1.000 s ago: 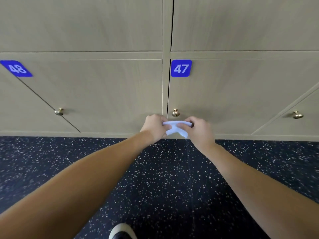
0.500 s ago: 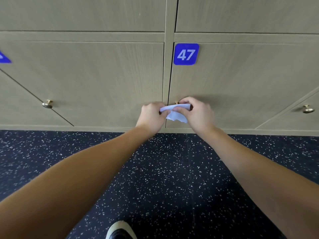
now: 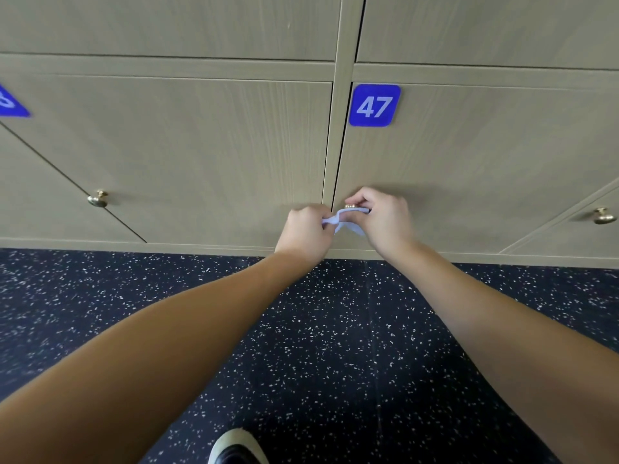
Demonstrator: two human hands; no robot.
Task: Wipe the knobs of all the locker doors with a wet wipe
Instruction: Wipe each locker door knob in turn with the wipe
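A pale wet wipe (image 3: pixel 346 221) is stretched between both hands low on locker door 47 (image 3: pixel 469 162). My left hand (image 3: pixel 306 234) pinches its left end. My right hand (image 3: pixel 385 217) holds the right part against the door's brass knob (image 3: pixel 350 206), of which only the top shows above the wipe. Two more brass knobs are uncovered: one on the door to the left (image 3: pixel 97 198) and one at the far right (image 3: pixel 604 216).
A blue plate marked 47 (image 3: pixel 374 105) sits at the door's top left; another blue plate (image 3: pixel 11 105) is cut off at the left edge. The dark speckled floor (image 3: pixel 335 329) runs under the lockers. My shoe tip (image 3: pixel 236 447) shows at the bottom.
Both hands rose with the wipe from just below the knob of door 47 onto it, and the wipe now covers most of the knob. The view has drawn closer to the lockers.
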